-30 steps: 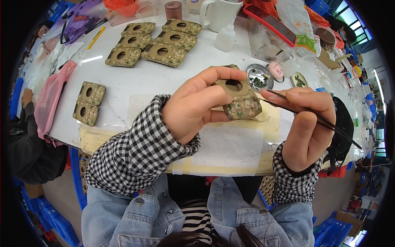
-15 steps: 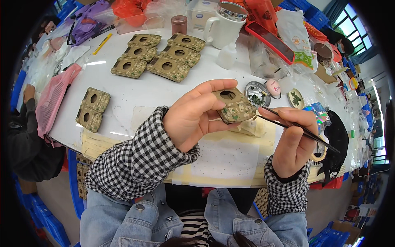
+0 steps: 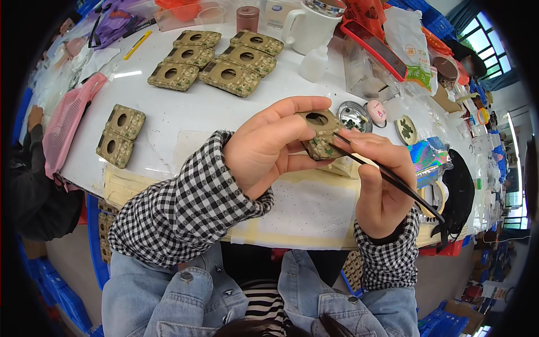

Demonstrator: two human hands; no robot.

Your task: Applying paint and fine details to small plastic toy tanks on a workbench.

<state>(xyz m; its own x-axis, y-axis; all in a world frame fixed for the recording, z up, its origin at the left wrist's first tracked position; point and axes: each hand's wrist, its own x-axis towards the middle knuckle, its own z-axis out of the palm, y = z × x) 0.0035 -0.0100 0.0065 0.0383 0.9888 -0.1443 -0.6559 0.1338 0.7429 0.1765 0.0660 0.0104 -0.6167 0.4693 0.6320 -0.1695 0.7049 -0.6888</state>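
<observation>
Left hand (image 3: 272,140) is clamped on a camo shell (image 3: 323,145), thumb on its left side, round hole up, held above the table (image 3: 185,121). Right hand (image 3: 384,177) grips black tweezers (image 3: 412,194), tips at the shell's right side; can't tell if touching or whether tips are together. Dish (image 3: 359,106) of dark green bits just beyond, to the right. Six more shells (image 3: 238,84) far back, two (image 3: 124,136) at left. White paper (image 3: 303,210) lies nearer the person.
</observation>
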